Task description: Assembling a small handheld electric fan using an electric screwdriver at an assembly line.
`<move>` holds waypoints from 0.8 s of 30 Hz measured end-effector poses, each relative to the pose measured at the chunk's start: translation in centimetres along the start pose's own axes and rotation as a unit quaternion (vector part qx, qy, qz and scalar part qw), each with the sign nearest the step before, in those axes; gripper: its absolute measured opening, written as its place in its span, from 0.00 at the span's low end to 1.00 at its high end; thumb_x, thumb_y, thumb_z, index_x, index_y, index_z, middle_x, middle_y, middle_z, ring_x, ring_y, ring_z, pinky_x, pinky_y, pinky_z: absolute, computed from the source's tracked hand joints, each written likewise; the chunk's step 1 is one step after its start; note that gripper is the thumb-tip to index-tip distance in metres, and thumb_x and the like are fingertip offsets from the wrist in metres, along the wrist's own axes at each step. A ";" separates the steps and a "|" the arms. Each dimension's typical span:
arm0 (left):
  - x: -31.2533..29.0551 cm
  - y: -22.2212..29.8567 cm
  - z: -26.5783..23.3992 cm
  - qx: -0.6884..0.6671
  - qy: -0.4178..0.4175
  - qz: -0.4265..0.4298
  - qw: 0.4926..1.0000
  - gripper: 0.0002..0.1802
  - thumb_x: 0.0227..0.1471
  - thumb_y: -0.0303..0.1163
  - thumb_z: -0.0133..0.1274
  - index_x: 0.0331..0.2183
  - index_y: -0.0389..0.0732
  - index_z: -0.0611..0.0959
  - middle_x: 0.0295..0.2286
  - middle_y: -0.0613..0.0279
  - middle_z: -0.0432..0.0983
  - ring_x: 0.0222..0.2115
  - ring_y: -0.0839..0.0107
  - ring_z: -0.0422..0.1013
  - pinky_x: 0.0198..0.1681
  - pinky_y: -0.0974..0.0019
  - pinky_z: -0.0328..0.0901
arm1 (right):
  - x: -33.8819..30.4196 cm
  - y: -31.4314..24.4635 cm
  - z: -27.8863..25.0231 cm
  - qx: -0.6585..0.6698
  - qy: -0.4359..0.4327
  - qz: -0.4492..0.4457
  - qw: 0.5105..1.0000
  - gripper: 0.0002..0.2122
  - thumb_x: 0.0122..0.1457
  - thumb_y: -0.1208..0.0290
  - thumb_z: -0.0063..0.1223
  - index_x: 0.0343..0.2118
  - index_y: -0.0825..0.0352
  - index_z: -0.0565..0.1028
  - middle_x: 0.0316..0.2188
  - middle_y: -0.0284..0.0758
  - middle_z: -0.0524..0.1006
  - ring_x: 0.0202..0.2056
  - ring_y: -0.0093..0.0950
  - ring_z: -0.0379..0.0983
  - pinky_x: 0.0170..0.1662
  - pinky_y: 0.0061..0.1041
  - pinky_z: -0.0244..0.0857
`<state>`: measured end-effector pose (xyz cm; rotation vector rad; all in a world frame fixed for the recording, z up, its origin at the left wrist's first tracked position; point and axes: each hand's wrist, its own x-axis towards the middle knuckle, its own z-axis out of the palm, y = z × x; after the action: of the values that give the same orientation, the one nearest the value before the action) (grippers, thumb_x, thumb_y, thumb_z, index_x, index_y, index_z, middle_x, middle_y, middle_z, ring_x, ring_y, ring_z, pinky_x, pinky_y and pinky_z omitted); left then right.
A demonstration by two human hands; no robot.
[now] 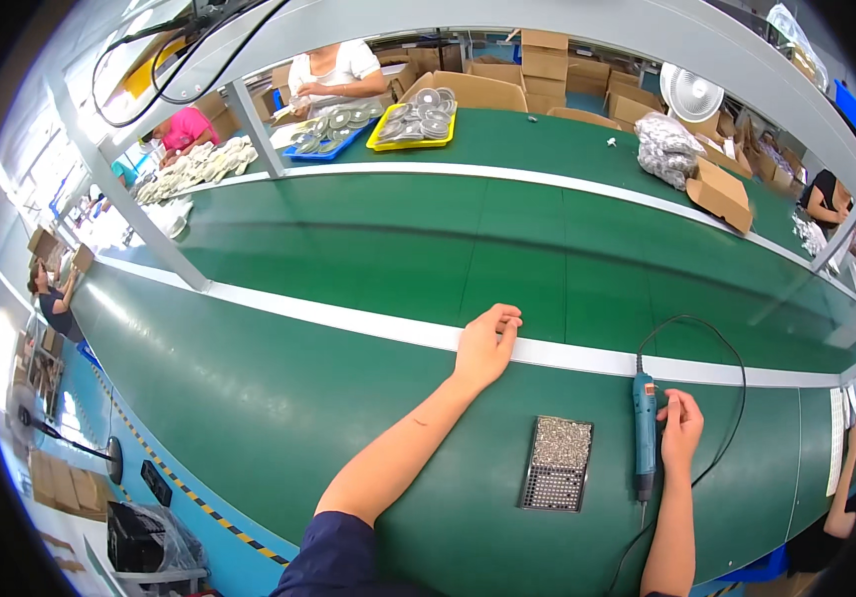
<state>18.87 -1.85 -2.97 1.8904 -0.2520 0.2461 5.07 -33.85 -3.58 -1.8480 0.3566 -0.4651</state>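
On the near side of the long green workbench (279,398), a blue electric screwdriver (644,435) lies flat with its bit pointing toward the person. The right hand (681,430) rests just to the right of the screwdriver, touching its body. The fingers (668,406) curl loosely against the blue handle, not wrapped all the way around it. A black cord (731,398) comes out of the far end of the screwdriver, makes a big loop to the right of it, and runs back down past the right arm.

Left of the screwdriver, and close to it, sits a small dark tray (558,464). Its far half is heaped with tiny silver screws, and its near half shows rows of little holes.

Farther left of the screwdriver and a bit beyond it, the left hand (485,346) lies palm down on the white strip (348,320) that edges the green conveyor belt (507,259). Its fingers are bent a little and hold nothing.

Far beyond the screwdriver, across the belt, stand a yellow tray (410,143) and a blue tray (320,151), both full of round grey parts. Other people work behind them. Far beyond and to the right of the screwdriver are an open cardboard box (721,194) and a clear bag of parts (665,149).
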 end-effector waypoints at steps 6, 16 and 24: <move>-0.3 0.0 0.1 0.020 0.004 0.002 1.000 0.09 0.53 0.26 0.48 0.38 0.35 0.77 0.30 0.58 0.80 0.32 0.67 0.77 0.33 0.67 0.70 | 0.0 0.8 0.0 -0.005 0.004 -0.001 1.000 0.10 0.64 0.70 0.44 0.35 0.71 0.75 0.18 0.27 0.70 0.21 0.15 0.65 0.25 0.15 0.57; -0.2 -0.1 0.3 0.019 0.002 0.025 1.000 0.09 0.54 0.27 0.47 0.38 0.37 0.77 0.30 0.60 0.80 0.32 0.67 0.77 0.31 0.67 0.69 | 0.0 0.9 -0.3 0.006 0.002 0.002 1.000 0.09 0.63 0.70 0.45 0.35 0.71 0.75 0.19 0.26 0.69 0.21 0.14 0.64 0.25 0.14 0.55; 0.0 0.3 0.4 0.031 0.000 0.018 0.999 0.08 0.52 0.26 0.48 0.35 0.37 0.77 0.29 0.59 0.79 0.29 0.64 0.76 0.33 0.64 0.69 | 0.1 0.8 -0.5 0.021 0.002 -0.006 1.000 0.09 0.64 0.69 0.45 0.35 0.70 0.75 0.19 0.26 0.69 0.20 0.13 0.63 0.23 0.13 0.54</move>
<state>18.85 -2.29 -2.86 1.9486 -0.2800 0.2815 4.91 -34.54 -4.16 -1.8093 0.3361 -0.4803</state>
